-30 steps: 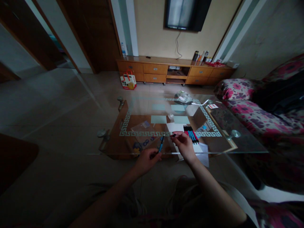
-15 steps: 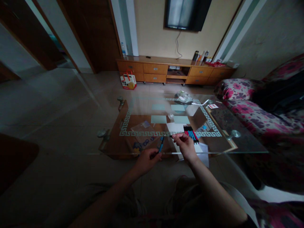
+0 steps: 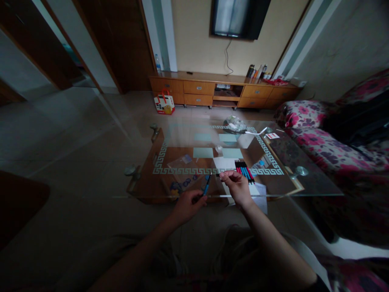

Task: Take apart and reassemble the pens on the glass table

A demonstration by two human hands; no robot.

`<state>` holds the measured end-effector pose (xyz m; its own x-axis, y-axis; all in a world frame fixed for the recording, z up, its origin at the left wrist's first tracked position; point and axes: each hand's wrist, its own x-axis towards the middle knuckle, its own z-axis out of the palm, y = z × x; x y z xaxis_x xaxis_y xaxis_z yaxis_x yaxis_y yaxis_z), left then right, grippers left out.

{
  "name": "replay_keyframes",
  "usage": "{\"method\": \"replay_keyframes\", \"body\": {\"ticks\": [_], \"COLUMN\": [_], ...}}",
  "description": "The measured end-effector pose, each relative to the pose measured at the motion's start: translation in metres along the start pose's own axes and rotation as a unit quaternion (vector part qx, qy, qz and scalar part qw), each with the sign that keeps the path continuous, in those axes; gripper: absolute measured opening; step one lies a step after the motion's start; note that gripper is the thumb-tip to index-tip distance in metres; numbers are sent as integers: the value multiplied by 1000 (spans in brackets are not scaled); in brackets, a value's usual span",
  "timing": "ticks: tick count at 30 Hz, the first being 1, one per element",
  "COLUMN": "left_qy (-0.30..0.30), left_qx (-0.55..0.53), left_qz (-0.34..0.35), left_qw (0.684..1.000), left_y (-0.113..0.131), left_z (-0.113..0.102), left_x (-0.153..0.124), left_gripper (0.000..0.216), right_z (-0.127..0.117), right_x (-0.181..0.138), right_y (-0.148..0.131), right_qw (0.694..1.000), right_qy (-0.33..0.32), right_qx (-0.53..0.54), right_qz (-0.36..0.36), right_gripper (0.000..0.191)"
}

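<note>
My left hand (image 3: 191,205), low over the table's front edge, pinches a blue pen (image 3: 207,186) that tilts up and to the right. A thin, bare end points out of its top. Just to the right, my right hand (image 3: 238,187) is closed on a small black pen part (image 3: 218,175), held between thumb and fingertips; its exact kind is too small to make out. A short gap separates the part from the pen's tip. Beside the right hand lies a row of several black-ended red and blue pens (image 3: 245,172), partly covered by that hand.
The glass table (image 3: 316,184) has a shelf beneath. A clear bag (image 3: 234,123) sits at its back, with a red-and-white card (image 3: 272,136) on the right. Flowered sofa (image 3: 323,142) stands right; a wooden cabinet (image 3: 199,88) and paper bag (image 3: 164,104) are beyond.
Both hands hold the same things in nearly the same place. The right hand and its black part have shifted very slightly left.
</note>
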<state>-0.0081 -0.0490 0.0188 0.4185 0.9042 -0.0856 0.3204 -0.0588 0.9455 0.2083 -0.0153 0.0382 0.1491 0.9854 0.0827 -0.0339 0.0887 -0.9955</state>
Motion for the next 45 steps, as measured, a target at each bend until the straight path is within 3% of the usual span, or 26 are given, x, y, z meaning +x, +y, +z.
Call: {"method": "replay_keyframes", "body": {"ticks": [12,21,45], "left_qy": [-2,-10,1], "left_qx": [18,36,52], "left_qz": [8,19,16], "left_qw": [1000,999,999], "left_y": [-2,-1,-2], "left_z": [1,1,2], "left_x": [0,-1,-1], "left_gripper": [35,36,37], "right_z": [2,1,1], "right_x": [-3,1,1], "right_y": [-3,-2,0], "right_qw": [1000,1000,1000], "right_qy": [-17,21,-20], "right_qx": [-8,3,-13], "right_qz": [-6,-7,-5], "right_gripper": [32,37,36]}}
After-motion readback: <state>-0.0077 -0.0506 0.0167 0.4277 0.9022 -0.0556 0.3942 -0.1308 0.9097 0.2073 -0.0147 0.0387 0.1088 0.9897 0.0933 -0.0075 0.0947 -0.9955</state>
